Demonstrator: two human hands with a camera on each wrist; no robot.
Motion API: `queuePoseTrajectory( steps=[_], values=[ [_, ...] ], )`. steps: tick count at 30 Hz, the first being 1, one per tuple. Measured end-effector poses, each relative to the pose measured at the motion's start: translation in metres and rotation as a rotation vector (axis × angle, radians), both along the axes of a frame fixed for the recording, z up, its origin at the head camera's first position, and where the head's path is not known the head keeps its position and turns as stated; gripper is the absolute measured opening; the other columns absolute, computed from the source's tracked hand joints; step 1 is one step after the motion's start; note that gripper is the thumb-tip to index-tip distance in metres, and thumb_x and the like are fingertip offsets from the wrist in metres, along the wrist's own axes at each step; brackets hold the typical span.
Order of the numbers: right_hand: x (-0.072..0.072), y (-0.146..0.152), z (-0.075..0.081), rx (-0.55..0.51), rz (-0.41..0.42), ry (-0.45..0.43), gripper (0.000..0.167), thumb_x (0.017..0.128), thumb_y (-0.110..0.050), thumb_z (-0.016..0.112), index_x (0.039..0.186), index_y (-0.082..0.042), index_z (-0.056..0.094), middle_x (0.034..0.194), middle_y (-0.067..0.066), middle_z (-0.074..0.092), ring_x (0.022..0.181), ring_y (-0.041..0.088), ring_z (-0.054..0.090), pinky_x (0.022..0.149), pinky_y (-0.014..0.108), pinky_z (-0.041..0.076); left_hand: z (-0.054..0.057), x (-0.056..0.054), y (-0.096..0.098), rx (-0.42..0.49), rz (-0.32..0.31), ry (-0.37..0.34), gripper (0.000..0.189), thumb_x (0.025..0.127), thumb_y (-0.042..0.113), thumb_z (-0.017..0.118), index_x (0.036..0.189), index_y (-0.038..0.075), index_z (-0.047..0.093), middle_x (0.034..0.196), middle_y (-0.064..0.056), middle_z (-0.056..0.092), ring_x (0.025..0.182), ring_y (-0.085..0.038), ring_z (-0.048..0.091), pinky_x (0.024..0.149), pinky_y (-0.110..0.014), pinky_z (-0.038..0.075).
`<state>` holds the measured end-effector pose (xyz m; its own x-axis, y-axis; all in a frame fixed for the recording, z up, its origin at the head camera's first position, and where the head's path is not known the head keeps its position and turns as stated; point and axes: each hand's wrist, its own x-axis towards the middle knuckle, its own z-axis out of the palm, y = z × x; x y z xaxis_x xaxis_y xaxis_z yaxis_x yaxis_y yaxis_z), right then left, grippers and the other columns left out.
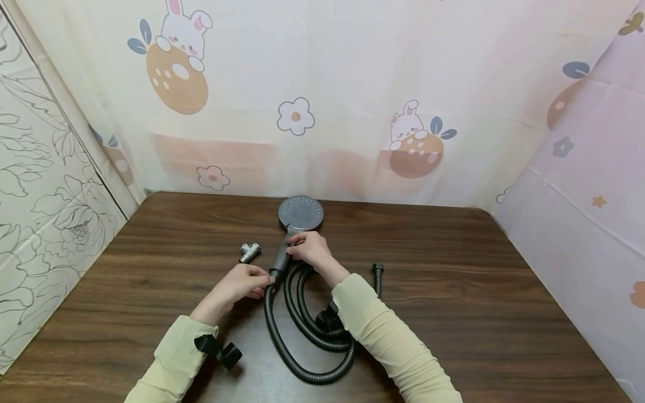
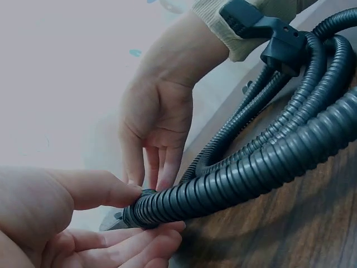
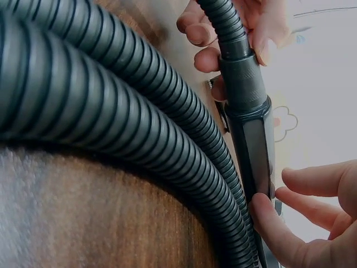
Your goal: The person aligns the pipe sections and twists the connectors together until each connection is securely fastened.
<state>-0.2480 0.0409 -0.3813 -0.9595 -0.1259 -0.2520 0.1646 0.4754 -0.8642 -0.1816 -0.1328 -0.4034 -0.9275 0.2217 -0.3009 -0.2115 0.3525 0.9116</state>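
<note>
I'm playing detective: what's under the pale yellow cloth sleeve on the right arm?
Black ribbed hose shows on both sides of the sleeve; anything directly beneath is covered.

No legible text, label, brand, number or sign anywhere in the three camera views.

Wood-grain table [image 1: 463, 280]; rabbit-print curtain [image 1: 347, 73] behind; floral panel [image 1: 50, 224] left, perhaps cloth.

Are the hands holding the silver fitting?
No, the silver fitting lies on the table, apart from the left hand and the right hand.
</note>
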Motion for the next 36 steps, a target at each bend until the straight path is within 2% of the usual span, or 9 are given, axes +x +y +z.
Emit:
queuePoseTrajectory(
  steps=[9,19,25,31,36],
  values=[
    [0.0,-0.001,-0.002,-0.04,0.011,0.006,0.024,0.079,-0.005,0.068,0.103,-0.003,0.067,0.093,0.013,0.062,0.076,0.021,0.067,0.069,0.029,0.053,0.002,0.002,-0.002,-0.124,-0.028,0.061,0.021,0.085,0.015,0.06,0.094,-0.004,0.064,0.071,-0.002,0.058,0.057,-0.012,0.054,0.055,-0.025,0.044],
    [0.001,0.0,-0.002,-0.056,0.023,0.004,0.024,0.08,-0.004,0.066,0.103,-0.001,0.066,0.092,0.013,0.061,0.082,0.026,0.066,0.07,0.029,0.053,0.002,0.005,0.002,-0.233,0.018,0.075,0.014,0.082,0.019,0.065,0.081,0.005,0.062,0.06,0.0,0.057,0.045,-0.011,0.047,0.044,-0.024,0.036],
    [0.002,0.003,0.001,-0.082,0.036,-0.017,0.025,0.079,-0.003,0.066,0.104,0.0,0.065,0.094,0.013,0.061,0.086,0.028,0.065,0.073,0.031,0.053,0.002,0.005,0.002,-0.246,0.005,0.077,0.016,0.081,0.022,0.065,0.079,0.006,0.062,0.061,-0.001,0.059,0.047,-0.012,0.048,0.044,-0.024,0.034],
    [0.004,0.009,0.006,-0.139,0.065,-0.052,0.024,0.081,-0.002,0.065,0.104,0.002,0.064,0.098,0.016,0.062,0.088,0.031,0.064,0.076,0.035,0.052,0.005,0.004,0.003,-0.25,0.002,0.052,0.017,0.082,0.023,0.065,0.081,0.007,0.062,0.063,-0.001,0.061,0.049,-0.013,0.051,0.046,-0.026,0.038],
    [0.007,0.015,0.008,-0.138,0.082,-0.05,0.025,0.083,-0.004,0.063,0.107,0.002,0.062,0.103,0.017,0.062,0.091,0.032,0.064,0.077,0.035,0.052,0.008,0.002,0.002,-0.217,-0.011,0.08,0.018,0.083,0.021,0.064,0.083,0.004,0.061,0.066,-0.003,0.063,0.05,-0.013,0.052,0.049,-0.028,0.043]
  ],
)
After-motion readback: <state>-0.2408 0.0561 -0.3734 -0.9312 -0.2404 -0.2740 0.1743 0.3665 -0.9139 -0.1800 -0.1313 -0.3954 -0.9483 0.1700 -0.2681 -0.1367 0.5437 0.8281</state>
